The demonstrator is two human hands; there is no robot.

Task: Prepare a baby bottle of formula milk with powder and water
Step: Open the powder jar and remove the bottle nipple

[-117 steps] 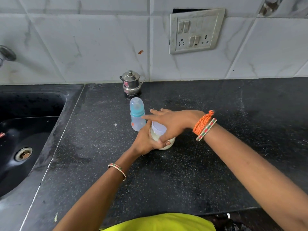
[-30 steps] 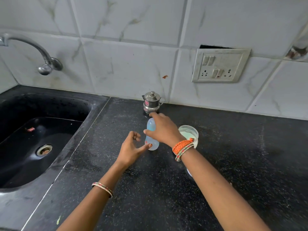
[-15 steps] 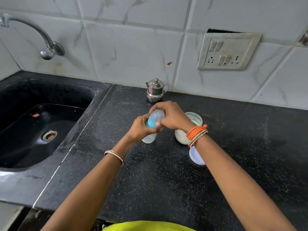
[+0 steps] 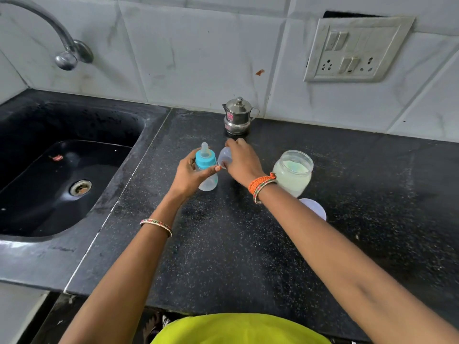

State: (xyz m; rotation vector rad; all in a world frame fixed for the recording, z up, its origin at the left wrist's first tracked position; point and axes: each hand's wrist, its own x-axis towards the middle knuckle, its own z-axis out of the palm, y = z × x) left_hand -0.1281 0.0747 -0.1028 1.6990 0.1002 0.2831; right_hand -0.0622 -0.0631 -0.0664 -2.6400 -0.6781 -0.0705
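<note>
hands split the work: left hand [image 4: 191, 176] grips the bottle [image 4: 206, 170] above the bench [image 4: 248, 244], right hand [image 4: 242, 162] pinches its clear cap [image 4: 224, 157], best set down nearby, rim clean.

- The left hand [image 4: 191, 176] covers the near side of the baby bottle [image 4: 207, 170].
- The jar lid [image 4: 314, 209], behind the right hand's forearm, shows only partly.
- Tap [image 4: 49, 28], far left of the hands, is cut off.
</note>
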